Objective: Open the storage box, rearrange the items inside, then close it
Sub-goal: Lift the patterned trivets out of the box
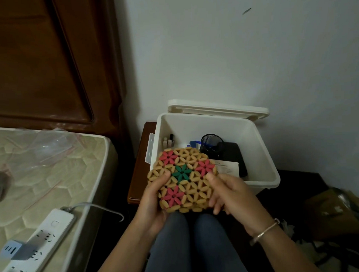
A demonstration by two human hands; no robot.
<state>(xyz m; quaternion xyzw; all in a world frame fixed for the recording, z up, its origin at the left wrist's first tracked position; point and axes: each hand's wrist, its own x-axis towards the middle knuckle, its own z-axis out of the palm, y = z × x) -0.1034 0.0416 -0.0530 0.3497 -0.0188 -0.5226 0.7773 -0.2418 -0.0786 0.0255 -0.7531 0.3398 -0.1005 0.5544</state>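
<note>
Beside a pale wall (pixel 253 52), above the open storage box (pixel 262 153): beaded mat (pixel 184 179) gripped by 2 hands, left hand (pixel 154 199) and right hand (pixel 229 193), at opposite edges; probably light, floppy, best supported there.

We saw a dim, soft indoor frame: the white wall (pixel 253 52) at upper right caught the most light, the lower right sank into shadow, and the wide lens bent and blurred the edges.

Pale wall (pixel 243 52) — dark wooden headboard (pixel 39 59), mattress (pixel 54 177) at left.
</note>
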